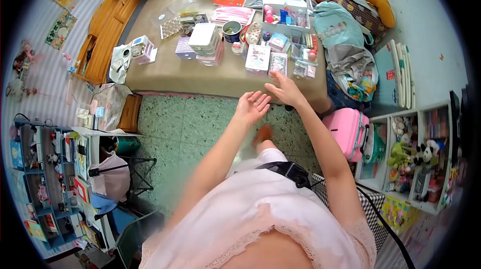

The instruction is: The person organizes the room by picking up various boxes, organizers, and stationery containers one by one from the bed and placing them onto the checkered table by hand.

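Note:
Palm up, my left hand [252,107] is held over the floor before the bed's front edge, its fingers loosely spread and nothing in it. Close beside it, my right hand [283,89] is open with thumb and fingers apart, also holding nothing. Its fingertips are nearest a clear box of small items [278,63] and a white printed box [257,58] on the bed. Farther left stand white stacked drawers [204,38], a lilac box [185,48] and a dark round tin [231,31]. An open clear tray [285,12] with pink and blue items lies behind.
The bed [165,76] spans the far side, with plush toys at its back. A pink suitcase [346,133] stands on the right, next to a shelf of toys [416,153]. Left are a folding chair [110,173] and a blue shelf [45,184]. Green speckled floor [165,133] lies below.

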A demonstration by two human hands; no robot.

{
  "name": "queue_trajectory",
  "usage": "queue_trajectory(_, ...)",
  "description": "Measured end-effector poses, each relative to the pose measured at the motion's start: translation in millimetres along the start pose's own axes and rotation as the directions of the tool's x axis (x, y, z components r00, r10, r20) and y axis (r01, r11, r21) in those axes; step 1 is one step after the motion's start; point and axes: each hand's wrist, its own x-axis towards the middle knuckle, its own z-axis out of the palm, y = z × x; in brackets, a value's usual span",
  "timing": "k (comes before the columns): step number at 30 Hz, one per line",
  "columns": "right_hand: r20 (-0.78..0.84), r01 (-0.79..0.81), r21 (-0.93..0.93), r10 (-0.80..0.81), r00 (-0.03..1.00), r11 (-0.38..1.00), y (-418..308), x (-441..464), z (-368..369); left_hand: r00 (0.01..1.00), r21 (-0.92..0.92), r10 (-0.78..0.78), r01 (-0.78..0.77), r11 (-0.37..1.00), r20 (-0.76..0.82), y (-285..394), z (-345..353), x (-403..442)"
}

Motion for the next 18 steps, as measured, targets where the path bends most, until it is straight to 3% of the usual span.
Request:
queue_trajectory(3,0.098,-0.062,0.098,0.053,0.994,0.993,10.7,61.6,21.6,0.997,-0.088,0.029,-0.035,0.996,-0.065,48.1,-8.5,27.4)
queue_trajectory(5,0.207,-0.221,0.202,0.179,0.962,0.954,13.9,110.4,35.1,0.995,-0.12,0.051,-0.061,0.991,-0.083,83.1,-13.4,46.6)
queue_trajectory(6,0.174,-0.221,0.294,0.175,0.969,0.93,35.2,138.5,54.7,0.987,-0.135,0.078,-0.097,0.986,-0.139,101.3,-15.8,55.8)
queue_trajectory(7,0.112,-0.179,0.228,0.157,0.981,0.957,42.1,164.8,68.6,0.975,-0.144,0.105,-0.134,0.98,-0.195,121.2,-15.3,65.1)
queue_trajectory(9,0.143,-0.243,0.222,0.215,0.966,0.944,55.0,209.1,91.8,0.962,-0.16,0.122,-0.164,0.973,-0.243,155.6,-25.8,80.3)
queue_trajectory(10,0.21,-0.314,0.314,0.257,0.943,0.896,64.7,231.4,105.5,0.959,-0.193,0.137,-0.187,0.963,-0.247,172.4,-33.0,89.0)
queue_trajectory(15,0.206,-0.426,0.302,0.378,0.902,0.853,100.7,304.6,152.9,0.919,-0.268,0.171,-0.276,0.923,-0.355,235.8,-56.0,121.7)
queue_trajectory(18,0.253,-0.498,0.322,0.434,0.865,0.805,106.2,332.2,167.6,0.891,-0.297,0.11,-0.26,0.919,-0.44,263.2,-71.0,144.8)
